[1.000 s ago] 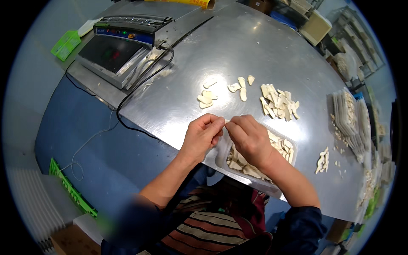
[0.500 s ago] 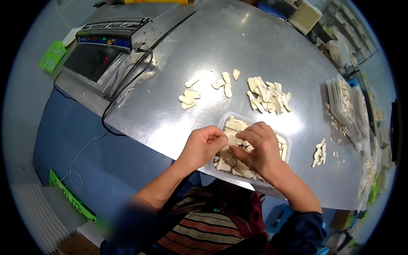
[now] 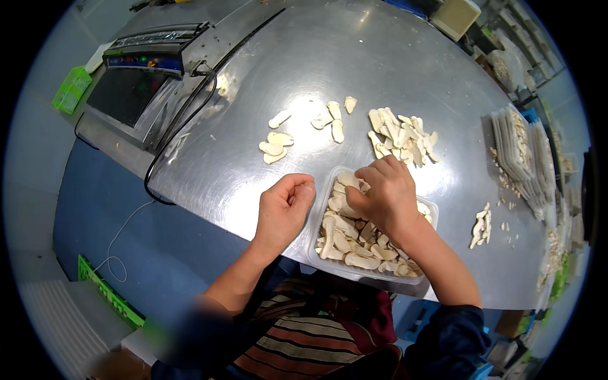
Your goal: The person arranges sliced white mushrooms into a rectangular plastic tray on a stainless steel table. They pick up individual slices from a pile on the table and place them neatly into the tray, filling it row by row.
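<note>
Fingers of the left hand [image 3: 285,209] curl closed toward the thumb, just left of a clear plastic tray [image 3: 312,248]; whether anything is pinched in them cannot be told; the right hand [image 3: 389,193] arches over the tray, its thumb and forefinger parted, its other fingertips hidden. The tray sits at the near edge of a shiny metal table [image 3: 304,60], filled with pale, cream-coloured slices [image 3: 362,261]; beyond it lies a loose heap of similar slices [image 3: 405,136]; farther left are two small groups, one of slices partly overlapping [image 3: 275,149], another close by [image 3: 336,123]. To the right, a little cluster of thin pieces [image 3: 481,226] lies near stacked clear trays [image 3: 514,152]; at far left stands a machine with a dark, flat top [image 3: 125,95], a black cable [image 3: 149,178] looping beside it.
</note>
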A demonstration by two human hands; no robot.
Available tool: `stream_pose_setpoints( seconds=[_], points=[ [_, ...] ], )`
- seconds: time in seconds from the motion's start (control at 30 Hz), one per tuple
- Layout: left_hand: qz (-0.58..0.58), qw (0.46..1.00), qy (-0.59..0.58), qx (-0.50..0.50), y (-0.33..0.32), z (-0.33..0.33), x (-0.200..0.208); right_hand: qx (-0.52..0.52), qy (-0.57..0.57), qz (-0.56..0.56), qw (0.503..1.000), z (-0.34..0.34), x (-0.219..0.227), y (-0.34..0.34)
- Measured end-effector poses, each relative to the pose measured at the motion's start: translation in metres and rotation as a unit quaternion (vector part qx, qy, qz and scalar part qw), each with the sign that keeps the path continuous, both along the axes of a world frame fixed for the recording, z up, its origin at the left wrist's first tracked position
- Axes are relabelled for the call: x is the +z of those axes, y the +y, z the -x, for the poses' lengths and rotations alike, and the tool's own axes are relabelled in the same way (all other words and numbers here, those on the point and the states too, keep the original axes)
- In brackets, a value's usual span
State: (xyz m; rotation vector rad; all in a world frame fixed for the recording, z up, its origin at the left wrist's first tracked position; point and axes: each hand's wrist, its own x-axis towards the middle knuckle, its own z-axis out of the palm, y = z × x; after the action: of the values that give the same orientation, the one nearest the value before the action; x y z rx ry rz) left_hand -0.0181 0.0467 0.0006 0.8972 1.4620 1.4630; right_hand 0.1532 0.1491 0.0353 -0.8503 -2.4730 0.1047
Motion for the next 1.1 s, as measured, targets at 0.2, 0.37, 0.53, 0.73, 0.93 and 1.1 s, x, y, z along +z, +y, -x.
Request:
stream_pose_setpoints(
  seconds=[0.2,0.37,0.53,0.73,0.93,1.1],
  points=[
    [0.011,1.000,0.019,-0.002,-0.002,0.002,-0.007,-0.038,0.009,0.080,0.996,0.008,0.010,0.013],
    [0.000,1.000,0.026,-0.004,-0.001,0.000,-0.010,-0.017,-0.020,0.094,0.995,0.049,0.000,0.068],
    [-0.018,0.999,0.039,-0.005,-0.002,0.000,-0.008,0.061,-0.071,0.008,0.996,0.080,-0.031,0.105],
    [-0.036,0.997,0.064,0.005,-0.003,0.001,-0.008,0.043,-0.068,0.075,0.994,0.085,-0.028,0.099],
    [-0.037,0.998,0.049,-0.002,-0.002,0.002,-0.011,-0.032,-0.132,0.173,0.975,0.085,-0.010,0.095],
    [-0.048,0.998,0.038,0.015,0.000,0.001,-0.011,-0.027,-0.105,0.226,0.968,0.085,-0.007,0.091]
  ],
)
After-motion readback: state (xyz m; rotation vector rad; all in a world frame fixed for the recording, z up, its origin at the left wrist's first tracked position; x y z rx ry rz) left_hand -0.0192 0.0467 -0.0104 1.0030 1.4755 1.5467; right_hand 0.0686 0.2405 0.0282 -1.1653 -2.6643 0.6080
